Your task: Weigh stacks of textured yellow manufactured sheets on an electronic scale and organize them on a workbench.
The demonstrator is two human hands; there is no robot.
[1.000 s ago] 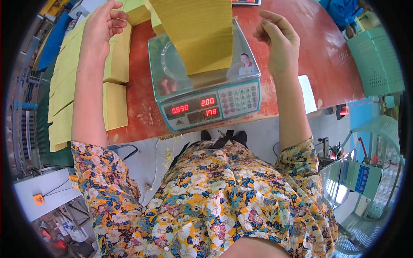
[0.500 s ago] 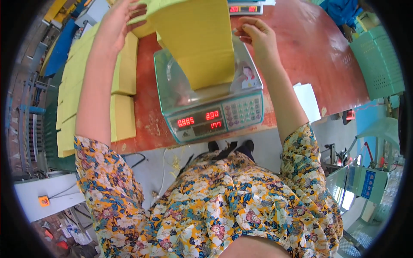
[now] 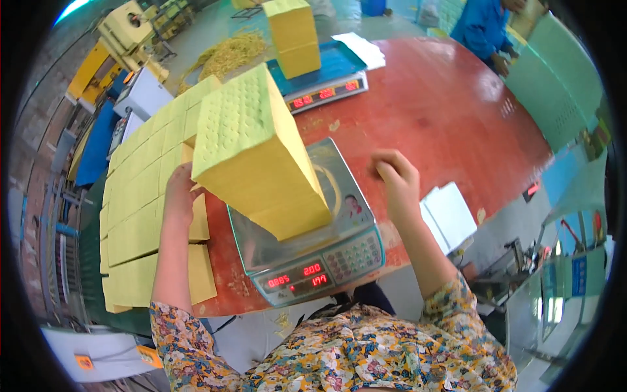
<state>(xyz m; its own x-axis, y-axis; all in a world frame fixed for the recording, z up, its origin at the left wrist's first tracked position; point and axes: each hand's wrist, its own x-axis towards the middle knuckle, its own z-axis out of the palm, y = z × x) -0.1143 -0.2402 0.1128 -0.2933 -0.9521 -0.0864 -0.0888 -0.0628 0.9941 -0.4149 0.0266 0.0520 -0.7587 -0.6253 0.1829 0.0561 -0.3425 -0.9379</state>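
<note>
A tall stack of yellow paper sheets [image 3: 268, 176] with a dimpled top stands on the metal pan of a digital scale [image 3: 313, 264] with lit red digits. My left hand [image 3: 181, 193] is beside the stack's lower left side, near the yellow blocks. Its fingers look loosely apart, some hidden behind the stack; whether they touch it I cannot tell. To the right of the scale, my right hand [image 3: 400, 176] hovers over the red table [image 3: 437, 124]. Its fingers are curled in, slightly blurred, with nothing visible in them.
Rows of yellow paper blocks [image 3: 140, 215] fill the left side. A second scale [image 3: 326, 91] bearing a yellow stack [image 3: 294, 39] stands farther back. White sheets [image 3: 449, 215] lie at the right edge. A person in blue [image 3: 480, 29] is at the far right, near a green perforated panel [image 3: 555, 85].
My view has tilted up, showing the second scale and the person. Both hands appear lower relative to the stack, and the right fingers are more curled. The stack remains on the scale.
</note>
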